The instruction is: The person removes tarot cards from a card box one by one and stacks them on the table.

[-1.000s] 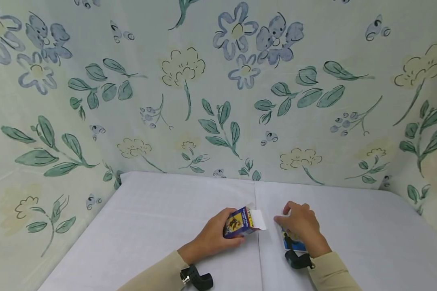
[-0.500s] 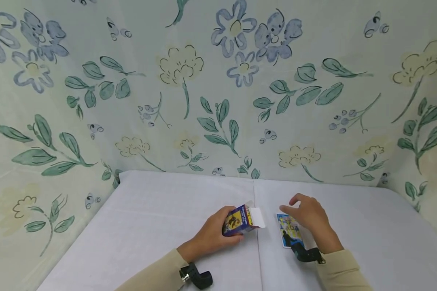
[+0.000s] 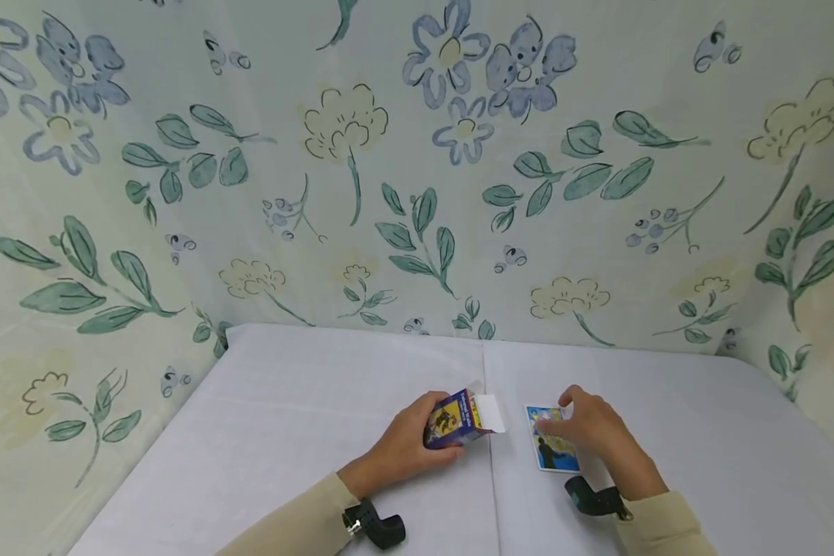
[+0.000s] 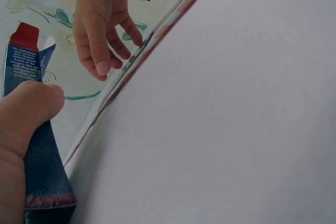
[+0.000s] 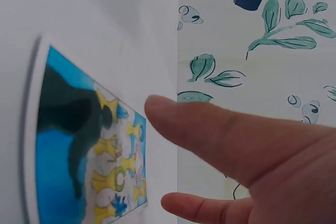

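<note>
Probably I'm at the grasping step: left hand (image 3: 399,449) grips the blue cardboard box (image 3: 450,422); right hand (image 3: 601,429), fingers parted, hovers over the blue-and-yellow rectangular card (image 3: 557,457) on white cloth (image 3: 306,386); edge-pinching seems called for.

Behind a white-covered table (image 3: 285,401) with a crease (image 3: 489,371) down its middle hung pale fabric (image 3: 405,154), printed with blue flowers (image 3: 449,50), yellow blooms (image 3: 345,122) and green leaves (image 3: 587,183) — the same pattern ran along both sides. The light looked soft — dimmer, perhaps, toward the top.
</note>
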A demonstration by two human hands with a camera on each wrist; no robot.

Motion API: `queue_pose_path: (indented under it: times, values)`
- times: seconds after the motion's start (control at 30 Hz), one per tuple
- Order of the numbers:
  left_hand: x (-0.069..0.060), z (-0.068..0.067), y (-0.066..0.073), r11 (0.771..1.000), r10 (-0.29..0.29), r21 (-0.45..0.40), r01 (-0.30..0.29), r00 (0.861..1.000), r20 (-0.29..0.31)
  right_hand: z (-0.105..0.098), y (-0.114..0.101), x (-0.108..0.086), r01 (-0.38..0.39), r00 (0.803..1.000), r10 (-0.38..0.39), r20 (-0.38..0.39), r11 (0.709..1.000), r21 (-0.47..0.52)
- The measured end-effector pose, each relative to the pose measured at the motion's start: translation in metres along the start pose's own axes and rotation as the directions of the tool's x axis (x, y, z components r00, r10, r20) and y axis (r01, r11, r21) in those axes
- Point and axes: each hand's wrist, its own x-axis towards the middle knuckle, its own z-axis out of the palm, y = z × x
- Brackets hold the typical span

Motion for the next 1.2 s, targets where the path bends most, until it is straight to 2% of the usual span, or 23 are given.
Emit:
queue_pose_path:
  times: [0.1, 0.3, 0.7, 0.97, 1.2]
  values:
    - [0.0, 0.0, 0.0, 1.0, -0.004, 0.009, 0.004, 1.0, 0.002, 0.005, -0.002, -0.003, -0.01, 1.0, 0.01, 0.014, 1.0, -0.01]
    - [0.0, 0.001, 0.0, 1.0, 0.006, 0.019, -0.006, 1.0, -0.006, 0.012, -0.007, -0.005, -0.027, 1.0, 0.026, -0.016, 0.999, -0.04]
    - [0.0, 0.001, -0.001, 1.0, -0.01, 0.007, 0.01, 1.0, -0.004, 0.015, -0.009, -0.007, -0.018, 0.999, 0.017, -0.033, 0.999, -0.042]
    - [-0.001, 0.001, 0.0, 1.0, -0.017, -0.008, 0.017, 1.0, -0.004, 0.014, -0.01, -0.007, -0.025, 0.999, 0.024, -0.032, 0.999, -0.046]
    - [-0.001, 0.001, 0.001, 1.0, -0.017, -0.011, 0.017, 1.0, 0.0, 0.006, -0.009, -0.007, -0.012, 0.999, 0.011, -0.039, 0.999, -0.032]
